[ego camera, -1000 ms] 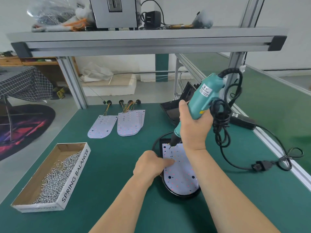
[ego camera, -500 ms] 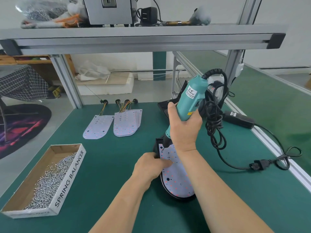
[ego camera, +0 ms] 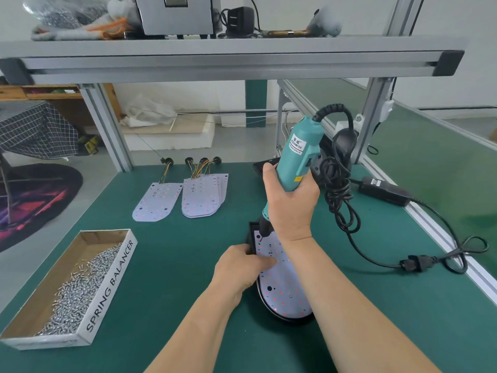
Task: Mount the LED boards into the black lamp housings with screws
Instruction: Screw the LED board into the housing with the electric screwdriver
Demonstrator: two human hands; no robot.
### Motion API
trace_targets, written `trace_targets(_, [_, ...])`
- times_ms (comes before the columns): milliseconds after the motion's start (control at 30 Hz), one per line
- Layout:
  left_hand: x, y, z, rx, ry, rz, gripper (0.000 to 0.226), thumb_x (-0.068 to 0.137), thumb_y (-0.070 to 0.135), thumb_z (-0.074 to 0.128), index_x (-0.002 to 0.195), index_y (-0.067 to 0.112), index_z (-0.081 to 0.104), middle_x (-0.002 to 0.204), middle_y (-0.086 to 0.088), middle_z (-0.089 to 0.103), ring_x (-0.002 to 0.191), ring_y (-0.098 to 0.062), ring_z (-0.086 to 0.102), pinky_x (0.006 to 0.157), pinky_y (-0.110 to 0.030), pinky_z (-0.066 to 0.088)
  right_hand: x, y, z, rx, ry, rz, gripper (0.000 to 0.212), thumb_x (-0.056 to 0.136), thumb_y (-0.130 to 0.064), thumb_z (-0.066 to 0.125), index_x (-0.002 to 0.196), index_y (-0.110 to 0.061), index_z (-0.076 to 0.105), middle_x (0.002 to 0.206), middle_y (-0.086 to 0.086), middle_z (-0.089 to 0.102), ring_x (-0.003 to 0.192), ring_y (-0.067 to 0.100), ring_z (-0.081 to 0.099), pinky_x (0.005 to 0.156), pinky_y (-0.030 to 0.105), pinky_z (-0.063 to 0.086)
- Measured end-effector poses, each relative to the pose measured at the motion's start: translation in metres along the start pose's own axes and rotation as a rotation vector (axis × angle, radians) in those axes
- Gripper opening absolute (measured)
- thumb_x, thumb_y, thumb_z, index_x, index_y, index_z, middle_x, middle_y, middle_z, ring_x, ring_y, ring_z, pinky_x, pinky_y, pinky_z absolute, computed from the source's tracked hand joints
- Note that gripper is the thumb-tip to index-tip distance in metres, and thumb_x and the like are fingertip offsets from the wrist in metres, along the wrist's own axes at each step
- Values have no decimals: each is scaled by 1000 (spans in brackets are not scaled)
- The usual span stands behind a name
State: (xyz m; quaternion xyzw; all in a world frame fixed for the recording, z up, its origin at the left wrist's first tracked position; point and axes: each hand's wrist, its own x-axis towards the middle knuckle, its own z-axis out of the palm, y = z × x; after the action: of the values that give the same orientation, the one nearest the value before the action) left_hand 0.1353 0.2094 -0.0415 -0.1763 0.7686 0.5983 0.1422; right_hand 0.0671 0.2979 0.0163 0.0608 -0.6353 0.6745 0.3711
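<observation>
While the right hand (ego camera: 291, 208) wraps its grip tight round the teal electric screwdriver (ego camera: 298, 154), the tip touches the top end of the white LED board (ego camera: 285, 289). The board lies in the black oval lamp housing (ego camera: 293, 320) on the green worktop (ego camera: 174, 265). The left hand (ego camera: 236, 270) has its grip curled on the housing's edge. I think this lamp is only partly screwed. The spare white boards (ego camera: 204, 197) wait behind, and the cardboard box of little silver screws (ego camera: 107, 281) is quite full.

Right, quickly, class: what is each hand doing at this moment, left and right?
Left hand: grips the black lamp housing by its edge, thumb on the LED board.
Right hand: closed round the teal screwdriver.
</observation>
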Motion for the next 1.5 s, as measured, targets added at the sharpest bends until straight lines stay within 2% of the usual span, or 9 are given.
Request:
trace_targets(167, [2, 0, 0, -6, -8, -10, 39, 52, 32, 76, 89, 17, 76, 91, 2, 78, 94, -24, 73, 93, -47, 57, 1, 1, 2, 37, -48, 20, 33, 81, -25, 72, 67, -20, 43, 53, -14, 44, 49, 9, 40, 49, 26, 39])
trace_targets(333, [2, 0, 0, -5, -1, -2, 43, 51, 33, 75, 90, 14, 76, 95, -5, 78, 98, -29, 73, 94, -51, 56, -2, 3, 3, 29, -69, -11, 33, 81, -27, 72, 72, -3, 51, 56, -10, 48, 51, 12, 45, 50, 29, 42])
trace_targets(400, [2, 0, 0, -6, -1, 0, 45, 51, 34, 75, 91, 13, 76, 96, -6, 78, 99, -30, 72, 95, -52, 55, -3, 2, 2, 29, -66, -19, 34, 81, -28, 72, 73, -3, 50, 56, -8, 48, 51, 16, 45, 50, 33, 43])
trace_targets(500, [3, -1, -1, -4, 1, 0, 45, 51, 33, 76, 91, 12, 76, 96, -6, 78, 99, -30, 72, 94, -52, 55, -3, 1, 1, 24, -59, -26, 35, 81, -27, 72, 70, -8, 46, 55, -8, 46, 50, 21, 45, 49, 36, 42])
trace_targets(667, [4, -2, 0, -4, 4, 0, 43, 51, 34, 76, 89, 16, 77, 94, -3, 78, 97, -27, 73, 95, -49, 56, -1, 2, 3, 3, -55, -2, 33, 81, -25, 72, 68, -17, 43, 53, -14, 45, 49, 11, 42, 49, 27, 40])
trace_targets(1033, [6, -5, 0, -27, 14, 6, 41, 51, 32, 76, 89, 16, 77, 93, -2, 78, 96, -25, 73, 93, -48, 57, 2, 7, 6, -26, -92, 34, 39, 79, -28, 71, 63, -30, 35, 50, -15, 37, 49, 15, 36, 51, 32, 35])
trace_targets(1267, [4, -7, -1, -28, 2, 8, 37, 52, 32, 78, 86, 19, 77, 90, 1, 78, 93, -24, 73, 92, -47, 58, -8, 1, 7, -40, -90, 65, 39, 80, -27, 71, 63, -27, 35, 48, -13, 37, 46, 18, 38, 48, 35, 39])
trace_targets(1400, [3, -5, -3, -38, -11, 16, 39, 51, 30, 79, 88, 16, 78, 90, -1, 79, 93, -25, 74, 93, -48, 57, -9, -8, -5, -7, -58, 62, 36, 81, -30, 72, 67, -13, 45, 54, -13, 44, 50, 11, 42, 53, 28, 40])
trace_targets(1500, [5, -3, -5, -31, -4, 17, 45, 50, 31, 79, 91, 12, 77, 94, -5, 78, 97, -29, 73, 96, -49, 55, 1, -24, -19, 44, 45, 75, 34, 82, -36, 73, 72, -11, 54, 61, -1, 55, 56, 14, 52, 57, 33, 47])
